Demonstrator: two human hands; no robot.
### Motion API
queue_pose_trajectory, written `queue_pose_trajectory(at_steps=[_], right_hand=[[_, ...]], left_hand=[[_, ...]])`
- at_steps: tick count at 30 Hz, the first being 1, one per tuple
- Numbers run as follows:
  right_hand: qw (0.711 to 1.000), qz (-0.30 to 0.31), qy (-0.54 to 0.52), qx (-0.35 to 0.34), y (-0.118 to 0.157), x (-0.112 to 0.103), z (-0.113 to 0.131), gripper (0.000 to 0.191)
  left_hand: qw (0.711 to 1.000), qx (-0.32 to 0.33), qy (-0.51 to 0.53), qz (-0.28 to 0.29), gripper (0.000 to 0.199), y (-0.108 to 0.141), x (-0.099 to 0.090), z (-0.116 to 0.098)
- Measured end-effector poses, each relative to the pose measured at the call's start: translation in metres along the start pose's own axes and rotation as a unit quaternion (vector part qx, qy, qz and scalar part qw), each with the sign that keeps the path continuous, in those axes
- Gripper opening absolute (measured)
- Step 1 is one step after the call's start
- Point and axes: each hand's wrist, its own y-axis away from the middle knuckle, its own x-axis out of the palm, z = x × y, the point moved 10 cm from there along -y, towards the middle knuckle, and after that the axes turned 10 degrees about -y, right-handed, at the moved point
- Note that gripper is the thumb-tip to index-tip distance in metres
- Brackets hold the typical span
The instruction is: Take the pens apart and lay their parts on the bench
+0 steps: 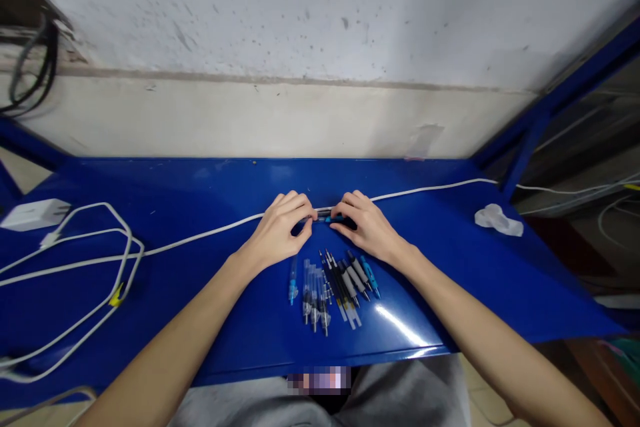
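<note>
A slim pen (324,217) with a clear, dark and blue body lies crosswise between my hands, close to the white cable. My left hand (283,223) pinches its left end, and my right hand (364,223) has its fingers curled round the blue end; my fingers hide much of it. Below them on the blue table (210,307) are sorted pen parts: several clear barrels (314,293) with clips, one clear barrel with a blue clip (293,287), dark ink refills (340,283), tiny springs (327,290), grey grip sections (356,273) and a blue grip section (371,276).
A white cable (200,235) crosses the table behind my hands and loops at the left by a white adapter box (37,213). Crumpled white material (499,220) lies at the right. A stained wall (300,113) rises behind; blue frame bars (525,147) flank the table.
</note>
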Motion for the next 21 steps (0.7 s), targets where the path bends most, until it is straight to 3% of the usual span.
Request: queue_pose_trajectory(at_steps=[12, 21], right_hand=[[1.000, 0.008, 0.024, 0.011, 0.000, -0.007, -0.007, 0.023], [0.999, 0.011, 0.023, -0.020, 0.000, -0.008, -0.004, 0.018]], left_hand=[[0.999, -0.021, 0.026, -0.006, 0.017, -0.001, -0.001, 0.007], [0.999, -0.022, -0.019, 0.044, 0.015, -0.002, 0.010, 0.011]])
